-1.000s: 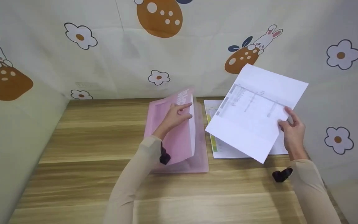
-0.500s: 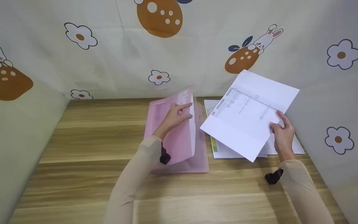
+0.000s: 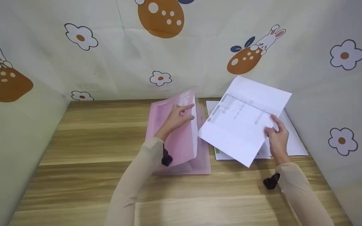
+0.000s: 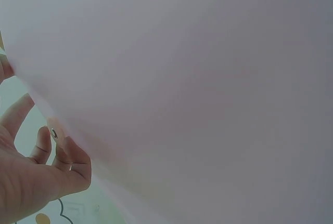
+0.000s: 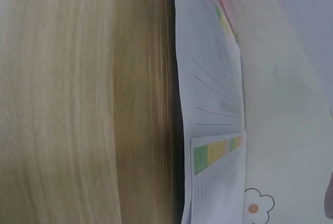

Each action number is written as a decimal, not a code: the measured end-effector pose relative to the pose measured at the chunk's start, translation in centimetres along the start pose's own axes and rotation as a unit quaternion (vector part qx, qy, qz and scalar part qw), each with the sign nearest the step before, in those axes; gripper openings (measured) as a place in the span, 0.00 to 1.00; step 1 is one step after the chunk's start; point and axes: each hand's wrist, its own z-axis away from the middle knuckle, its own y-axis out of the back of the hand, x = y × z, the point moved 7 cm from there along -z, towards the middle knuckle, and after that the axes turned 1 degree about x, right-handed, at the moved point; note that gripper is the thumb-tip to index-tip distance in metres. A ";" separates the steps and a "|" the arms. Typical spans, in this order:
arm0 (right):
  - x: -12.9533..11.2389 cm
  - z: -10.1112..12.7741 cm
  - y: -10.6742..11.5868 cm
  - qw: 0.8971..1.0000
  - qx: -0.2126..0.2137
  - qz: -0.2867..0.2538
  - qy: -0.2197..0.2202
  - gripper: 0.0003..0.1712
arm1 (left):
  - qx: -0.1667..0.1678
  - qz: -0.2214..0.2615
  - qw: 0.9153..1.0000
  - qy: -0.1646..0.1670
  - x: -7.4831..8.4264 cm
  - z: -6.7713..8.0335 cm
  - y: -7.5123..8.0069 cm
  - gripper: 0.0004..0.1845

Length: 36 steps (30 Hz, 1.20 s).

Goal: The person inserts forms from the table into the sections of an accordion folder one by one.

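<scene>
My left hand pinches the raised edge of a pink plastic document folder, keeping its top cover lifted off the lower one. In the left wrist view the cover fills most of the picture, with a small round snap near the fingers. Between thumb and fingers, my right hand grips the right side of a white printed sheet. The sheet is tilted, its left corner overlapping the folder's right edge in the head view. Beneath it lie more printed papers, partly hidden.
The wooden table meets a fabric backdrop with rabbit and flower prints at the back and sides. Papers with green and yellow bands lie on the right, seen in the right wrist view.
My right hand has moved left and slightly toward me with the sheet, bringing it to the folder's right edge and uncovering more papers on the right. The left hand and folder stay still.
</scene>
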 end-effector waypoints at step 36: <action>2.4 2.5 -4.2 0.994 -0.076 0.073 -0.004 0.29 | -0.004 0.005 1.000 0.021 -0.1 0.0 -0.2 0.26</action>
